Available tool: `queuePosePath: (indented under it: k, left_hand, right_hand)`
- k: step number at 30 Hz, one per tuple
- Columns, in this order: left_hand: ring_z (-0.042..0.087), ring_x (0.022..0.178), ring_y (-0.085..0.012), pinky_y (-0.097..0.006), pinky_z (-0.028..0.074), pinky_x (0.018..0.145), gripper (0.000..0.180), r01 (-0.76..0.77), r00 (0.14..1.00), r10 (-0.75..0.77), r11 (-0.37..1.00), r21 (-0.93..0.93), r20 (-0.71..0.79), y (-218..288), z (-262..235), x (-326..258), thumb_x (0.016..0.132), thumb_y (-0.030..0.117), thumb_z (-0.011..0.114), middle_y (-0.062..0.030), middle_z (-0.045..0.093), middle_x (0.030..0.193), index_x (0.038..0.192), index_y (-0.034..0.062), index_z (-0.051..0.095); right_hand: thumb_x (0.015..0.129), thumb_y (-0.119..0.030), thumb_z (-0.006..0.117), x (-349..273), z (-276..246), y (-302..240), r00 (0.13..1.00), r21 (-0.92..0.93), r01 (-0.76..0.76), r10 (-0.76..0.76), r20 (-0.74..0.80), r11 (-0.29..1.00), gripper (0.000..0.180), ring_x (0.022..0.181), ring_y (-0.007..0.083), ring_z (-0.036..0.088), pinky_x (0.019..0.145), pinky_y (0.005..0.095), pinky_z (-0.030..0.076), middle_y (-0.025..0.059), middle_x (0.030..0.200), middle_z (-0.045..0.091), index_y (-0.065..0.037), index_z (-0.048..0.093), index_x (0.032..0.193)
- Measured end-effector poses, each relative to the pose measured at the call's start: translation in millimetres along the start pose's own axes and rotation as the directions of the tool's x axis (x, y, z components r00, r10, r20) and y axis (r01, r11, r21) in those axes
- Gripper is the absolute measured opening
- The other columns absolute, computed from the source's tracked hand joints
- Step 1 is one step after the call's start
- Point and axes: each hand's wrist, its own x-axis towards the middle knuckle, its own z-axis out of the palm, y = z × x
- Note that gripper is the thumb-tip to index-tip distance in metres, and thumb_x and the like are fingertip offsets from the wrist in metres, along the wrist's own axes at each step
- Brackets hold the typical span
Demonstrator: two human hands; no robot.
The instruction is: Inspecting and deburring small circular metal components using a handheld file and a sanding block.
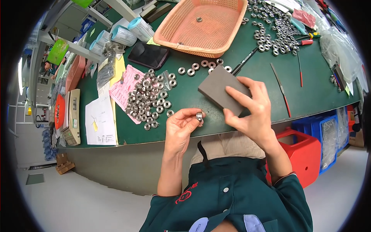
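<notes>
You are seated at a green workbench [193, 96] in a workshop, with shelving beyond its left end. Your left hand [181, 127] is pinched shut on one small metal ring [199, 116], held at the fingertips just off the bench edge. Your right hand [253, 112] is clamped on a grey block [220, 88], fingers over its top face, tilted just above and to the right of the ring; whether ring and block touch cannot be told.

To the left of your left hand lies a loose heap of rings [148, 100], partly on a pink sheet [123, 91]. Just beyond the block a short row of rings [201, 66] sits on the bench. Further out stands a peach basket [201, 23] holding only a ring or two. Well off beyond your right hand lies a second spread of rings [272, 29], with a slim file [281, 89] nearer.

Judgement: work stands at an early or middle stage, the basket being nearly bare and the heap large.
</notes>
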Motion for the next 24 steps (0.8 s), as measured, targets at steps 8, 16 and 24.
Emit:
queuePosePath:
  k: [8,16,24]
  left_hand:
    - [0.059,0.081,-0.0156,-0.026,0.049,0.074,0.030,0.002,0.997,0.005,0.997,-0.081,0.077,6.5,3.4,-4.5,0.082,0.008,0.069,-0.0146,0.063,0.099,0.108,-0.0022,0.060]
    - [0.057,0.083,-0.0153,-0.024,0.050,0.076,0.028,0.075,0.997,-0.063,0.956,-0.283,0.051,5.3,2.5,4.2,0.087,0.007,0.062,-0.0169,0.060,0.107,0.114,0.0006,0.056]
    - [0.055,0.084,-0.0148,-0.024,0.050,0.076,0.031,0.109,0.993,-0.114,0.940,-0.322,0.002,2.2,-3.4,4.5,0.086,0.009,0.064,-0.0134,0.056,0.108,0.114,-0.0014,0.055]
  right_hand:
    - [0.055,-0.013,0.072,-3.8,-8.5,6.4,0.998,0.066,-0.062,0.060,0.030,0.996,0.043,0.090,0.0314,0.054,0.077,0.0380,0.048,0.0163,0.104,0.059,-0.005,0.069,0.097]
    - [0.054,-0.012,0.072,-6.1,-10.1,4.1,0.992,0.167,-0.117,0.108,0.061,0.979,0.045,0.092,0.0305,0.055,0.079,0.0374,0.048,0.0169,0.107,0.059,-0.005,0.069,0.098]
    - [0.054,-0.012,0.072,-7.7,-6.4,2.6,0.992,0.174,-0.121,0.114,0.052,0.977,0.045,0.093,0.0310,0.055,0.079,0.0380,0.048,0.0168,0.108,0.058,-0.005,0.069,0.098]
